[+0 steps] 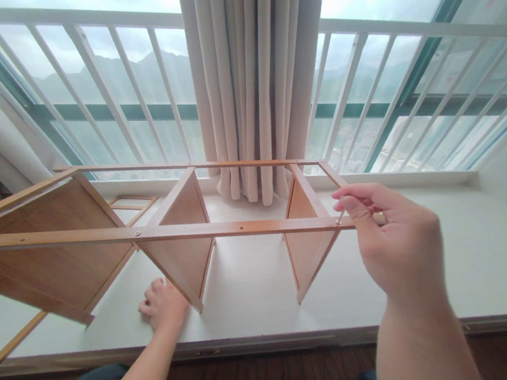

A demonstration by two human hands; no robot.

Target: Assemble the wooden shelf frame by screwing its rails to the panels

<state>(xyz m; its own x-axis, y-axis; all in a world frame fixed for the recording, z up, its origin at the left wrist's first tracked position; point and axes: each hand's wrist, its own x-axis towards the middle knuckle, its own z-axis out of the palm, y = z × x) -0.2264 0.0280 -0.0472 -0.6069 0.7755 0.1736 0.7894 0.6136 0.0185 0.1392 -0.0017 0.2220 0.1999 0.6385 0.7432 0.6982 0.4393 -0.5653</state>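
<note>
While the wooden shelf frame [167,232] lies on its side on the white window ledge [468,252], a small metal tool [340,212] is pinched at its front rail by the right hand [395,241]. The left hand [163,303] is rested curled on the ledge beside a panel. No readable writing is seen.

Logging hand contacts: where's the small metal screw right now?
In the head view, right of centre: the small metal screw is pinched in the right hand, its tip at the right end of the wooden shelf frame's near rail, by the rightmost wooden panel.
</note>
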